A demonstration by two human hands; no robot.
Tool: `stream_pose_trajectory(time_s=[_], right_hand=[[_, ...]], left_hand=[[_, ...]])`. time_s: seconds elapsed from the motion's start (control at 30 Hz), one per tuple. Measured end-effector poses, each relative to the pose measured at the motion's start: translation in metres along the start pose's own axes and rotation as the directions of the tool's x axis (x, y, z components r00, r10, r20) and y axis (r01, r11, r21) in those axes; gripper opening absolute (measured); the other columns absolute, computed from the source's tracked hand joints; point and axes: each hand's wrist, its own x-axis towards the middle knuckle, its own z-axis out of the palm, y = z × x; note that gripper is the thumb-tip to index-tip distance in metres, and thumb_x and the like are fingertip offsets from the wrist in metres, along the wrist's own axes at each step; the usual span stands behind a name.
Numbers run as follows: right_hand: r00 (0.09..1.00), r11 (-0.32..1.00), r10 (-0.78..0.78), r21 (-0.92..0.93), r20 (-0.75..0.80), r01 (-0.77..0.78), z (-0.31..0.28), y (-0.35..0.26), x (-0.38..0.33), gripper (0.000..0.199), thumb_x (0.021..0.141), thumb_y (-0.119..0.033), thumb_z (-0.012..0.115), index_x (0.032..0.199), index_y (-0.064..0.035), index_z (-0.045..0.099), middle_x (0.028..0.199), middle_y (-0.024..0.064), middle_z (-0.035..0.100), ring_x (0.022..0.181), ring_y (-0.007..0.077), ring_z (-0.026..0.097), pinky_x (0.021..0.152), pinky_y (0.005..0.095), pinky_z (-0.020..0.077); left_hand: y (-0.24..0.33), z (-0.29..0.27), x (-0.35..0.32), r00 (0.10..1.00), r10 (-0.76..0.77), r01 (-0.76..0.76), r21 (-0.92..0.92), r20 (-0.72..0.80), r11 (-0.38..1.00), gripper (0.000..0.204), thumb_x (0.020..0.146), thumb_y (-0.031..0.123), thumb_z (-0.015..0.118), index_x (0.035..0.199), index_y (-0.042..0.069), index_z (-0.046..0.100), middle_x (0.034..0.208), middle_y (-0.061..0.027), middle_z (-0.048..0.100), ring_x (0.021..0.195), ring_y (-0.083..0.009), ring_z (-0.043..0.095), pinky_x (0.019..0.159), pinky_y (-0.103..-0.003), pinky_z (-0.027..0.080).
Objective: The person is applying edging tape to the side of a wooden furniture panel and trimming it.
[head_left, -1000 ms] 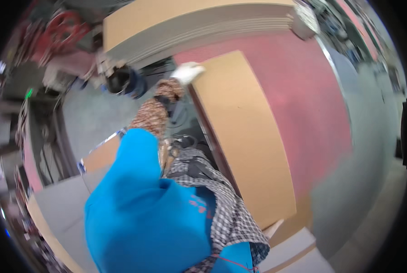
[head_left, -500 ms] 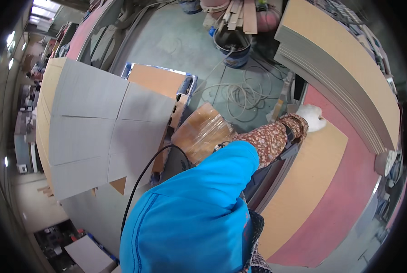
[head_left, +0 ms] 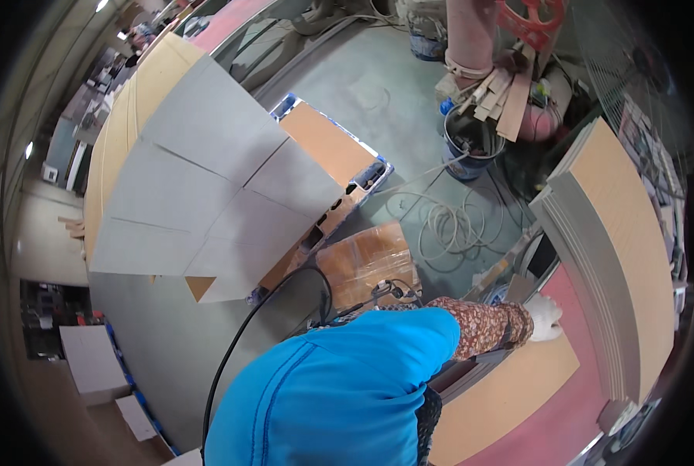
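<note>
My left arm, in a blue sleeve with a flowered cuff cover, reaches to the right. My left hand (head_left: 545,317), in a white glove, is at the far corner of a tan board (head_left: 510,388). The fingers are curled down at the board's edge; their tips are partly hidden. The board lies flat on a red surface (head_left: 576,311), with layered edges showing below it beside my arm. My right hand is out of view.
A stack of tan-faced boards (head_left: 622,233) stands on the right. Grey panels (head_left: 230,171) form a large stack on the left. On the floor are a wrapped cardboard piece (head_left: 366,260), a coiled hose (head_left: 448,225) and a bucket (head_left: 471,151) by wood strips (head_left: 510,101). A black cable (head_left: 234,349) runs beside me.
The whole view has turned and shifted, so the bucket and hose appear lower and farther right. My left hand stays at the tan board's far corner, its fingers now showing more clearly.
</note>
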Motion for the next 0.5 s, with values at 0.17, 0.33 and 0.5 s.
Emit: stream_pose_trajectory(time_s=[0.17,0.33,0.5], right_hand=[[0.998,0.999,-0.035,-0.018,0.049,0.036,0.007,0.000,0.026,0.075,0.104,-0.060,0.052,0.150,-0.0011,0.052,0.147,0.0151,0.058,0.132,0.0289,0.056,0.109,0.0389,0.0454],[0.998,0.999,-0.053,-0.010,0.041,0.053,0.001,0.009,0.036,0.076,0.103,-0.060,0.053,0.150,-0.0009,0.051,0.147,0.0158,0.058,0.133,0.0293,0.055,0.110,0.0388,0.0445],[0.997,0.998,-0.061,-0.012,0.046,0.062,-0.007,0.011,0.045,0.076,0.103,-0.060,0.053,0.151,-0.0008,0.051,0.148,0.0165,0.057,0.134,0.0296,0.055,0.111,0.0388,0.0435]], left_hand=[[-0.004,0.018,-0.004,0.996,-0.060,0.065,-0.077,0.059,0.995,0.038,0.089,0.038,0.065,0.099,0.002,0.069,0.104,-0.0224,0.068,0.104,-0.0410,0.065,0.090,-0.055,0.050],[0.011,0.039,-0.019,0.984,-0.139,0.114,-0.207,-0.109,0.972,0.043,0.088,0.033,0.069,0.114,0.000,0.062,0.118,-0.0234,0.062,0.114,-0.0418,0.058,0.097,-0.054,0.047],[0.012,0.060,-0.031,0.869,-0.169,0.042,-0.270,-0.466,0.962,0.074,0.085,0.019,0.074,0.148,-0.002,0.040,0.135,-0.0241,0.050,0.126,-0.0440,0.050,0.105,-0.053,0.042]])
